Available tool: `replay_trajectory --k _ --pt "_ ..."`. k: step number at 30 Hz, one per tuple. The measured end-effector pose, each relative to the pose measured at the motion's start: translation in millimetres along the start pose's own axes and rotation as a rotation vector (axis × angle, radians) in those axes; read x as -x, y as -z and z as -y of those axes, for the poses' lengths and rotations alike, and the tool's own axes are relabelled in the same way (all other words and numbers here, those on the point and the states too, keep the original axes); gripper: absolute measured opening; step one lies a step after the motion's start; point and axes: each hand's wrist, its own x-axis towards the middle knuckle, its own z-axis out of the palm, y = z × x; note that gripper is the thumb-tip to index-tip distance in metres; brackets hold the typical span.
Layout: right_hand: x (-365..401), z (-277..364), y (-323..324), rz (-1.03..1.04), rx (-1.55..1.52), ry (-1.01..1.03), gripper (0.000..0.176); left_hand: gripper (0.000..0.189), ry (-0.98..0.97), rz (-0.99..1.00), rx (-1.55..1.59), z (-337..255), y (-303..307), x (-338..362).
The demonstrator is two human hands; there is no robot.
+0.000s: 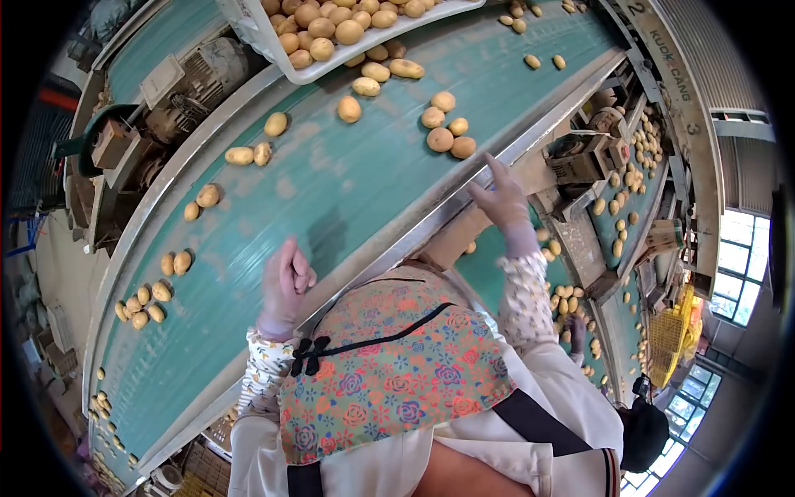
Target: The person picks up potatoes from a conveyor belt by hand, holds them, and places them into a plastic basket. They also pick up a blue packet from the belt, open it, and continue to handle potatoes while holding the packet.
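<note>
Above the near side of the green conveyor belt (pixel 331 203) is my left hand (pixel 286 282), in a thin pale glove. Its fingers are curled together, and no object shows in them. My right hand (pixel 501 199), gloved too, is at the metal side rail (pixel 397 240) with fingers stretched out and apart, holding nothing. Just beyond its fingertips lies a cluster of potatoes (pixel 440 140) on the belt. Other potatoes (pixel 142 305) sit in small groups toward the left, away from both hands.
A white crate (pixel 306 73) full of potatoes stands across the belt's far side. Beyond that edge is a motor (pixel 195 91). At right, lower belts carry potatoes (pixel 633 178). A co-worker's dark-gloved hand (pixel 576 331) and dark hat (pixel 644 435) appear at lower right.
</note>
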Motion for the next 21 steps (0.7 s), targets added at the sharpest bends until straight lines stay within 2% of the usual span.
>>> replay_trajectory --k 1,3,6,9,10,13,14,16,17,19,21 --pt "-20.1 9.4 -9.8 -0.018 -0.068 0.073 0.07 0.043 0.0 -0.035 0.021 -4.5 -21.6 -5.6" --pt "-63.8 25.0 -39.6 0.101 -0.111 -0.083 0.067 0.049 -0.015 -0.056 0.009 -3.2 -49.5 -14.1" --pt "-92.3 64.4 -64.6 0.029 0.087 -0.135 0.062 0.052 -0.043 -0.038 -0.079 11.0 -67.6 -20.1" --pt "-112.2 44.9 -87.0 -0.027 0.043 -0.133 0.059 0.053 -0.045 -0.073 -0.153 18.1 -72.1 -20.8" --pt "-122.6 21.6 -99.8 -0.135 -0.04 -0.117 0.06 0.053 -0.059 -0.088 -0.17 19.6 -71.0 -21.8" --pt "-133.0 -20.1 -70.2 0.06 -0.162 -0.221 0.06 0.052 -0.044 -0.144 -0.174 20.6 -76.1 -28.7" --pt "-128.7 -21.5 -72.4 0.058 -0.134 -0.151 0.06 0.051 -0.032 -0.163 -0.166 22.2 -80.1 -33.0" --pt "-104.1 -28.2 -74.9 0.055 -0.071 -0.011 0.06 0.047 -0.012 -0.078 -0.299 33.5 -88.6 -53.7" --pt "-97.3 -14.4 -68.4 0.151 0.022 0.049 0.061 0.046 -0.004 -0.036 -0.364 36.0 -97.1 -66.1" --pt "-87.5 -12.2 -75.0 0.144 -0.108 0.115 0.057 0.039 0.105 0.127 -0.306 35.3 -132.1 -93.3" --pt "-93.1 -28.1 -63.4 0.078 -0.232 0.21 0.056 0.031 0.092 0.221 -0.272 52.0 -157.8 -125.9"
